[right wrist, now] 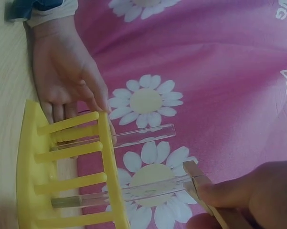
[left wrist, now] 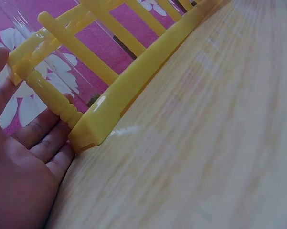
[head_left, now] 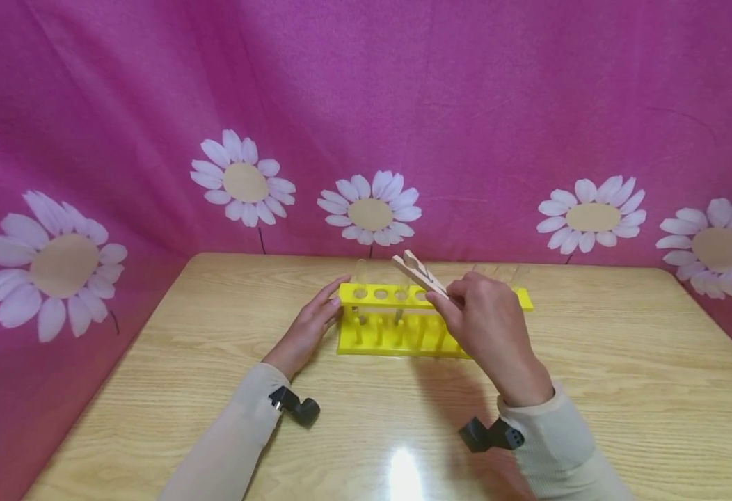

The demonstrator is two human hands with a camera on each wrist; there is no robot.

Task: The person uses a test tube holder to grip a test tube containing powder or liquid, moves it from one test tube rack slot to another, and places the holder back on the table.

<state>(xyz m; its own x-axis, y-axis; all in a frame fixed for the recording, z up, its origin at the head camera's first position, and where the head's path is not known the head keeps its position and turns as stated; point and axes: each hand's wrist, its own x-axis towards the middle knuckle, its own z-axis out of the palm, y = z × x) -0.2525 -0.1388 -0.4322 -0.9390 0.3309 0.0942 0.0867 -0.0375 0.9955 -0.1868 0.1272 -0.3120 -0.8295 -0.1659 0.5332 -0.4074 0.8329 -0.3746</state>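
Note:
A yellow test tube rack (head_left: 403, 351) stands on the wooden table, with pegs along its base. My left hand (head_left: 303, 336) rests against the rack's left end; in the left wrist view its fingers lie fairly straight beside the end post (left wrist: 52, 98). Between thumb and fingers, my right hand (head_left: 494, 330) pinches a wooden clothespin (head_left: 425, 277) above the rack. Seen from the right wrist, the clothespin's tip meets the top of a clear test tube (right wrist: 148, 190) with dark material at its bottom; whether it clamps the glass I cannot tell. Another tube (right wrist: 145, 135) stands in the end hole.
More clear tubes (head_left: 518, 276) rise from the rack's right part, partly behind my right hand. A pink cloth (head_left: 466, 125) with white daisies hangs behind the table (head_left: 216, 313). Small black cameras (head_left: 303, 412) are strapped at both wrists.

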